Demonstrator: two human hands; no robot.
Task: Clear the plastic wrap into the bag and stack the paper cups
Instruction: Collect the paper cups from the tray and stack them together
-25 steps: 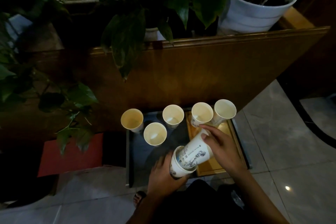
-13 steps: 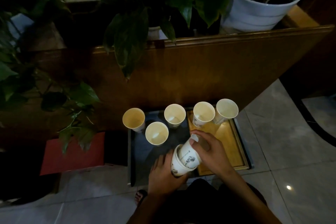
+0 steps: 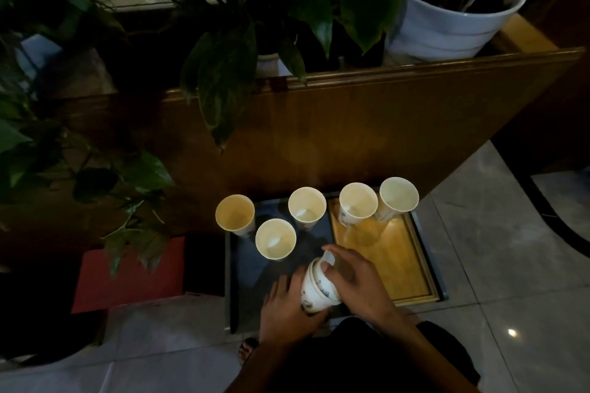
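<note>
Both hands gripping nested paper cups (image 3: 316, 289) (left hand (image 3: 287, 313) below, right hand (image 3: 354, 281) on top), five loose cups (image 3: 358, 205) beyond

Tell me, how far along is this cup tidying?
Under way. Both hands, left and right, grip a short stack of nested cups, so stacking has begun. Five single cups, like the nearest cup, stand loose by the tray, waiting to be stacked. No plastic wrap or bag is in view, so I cannot judge that part.
</note>
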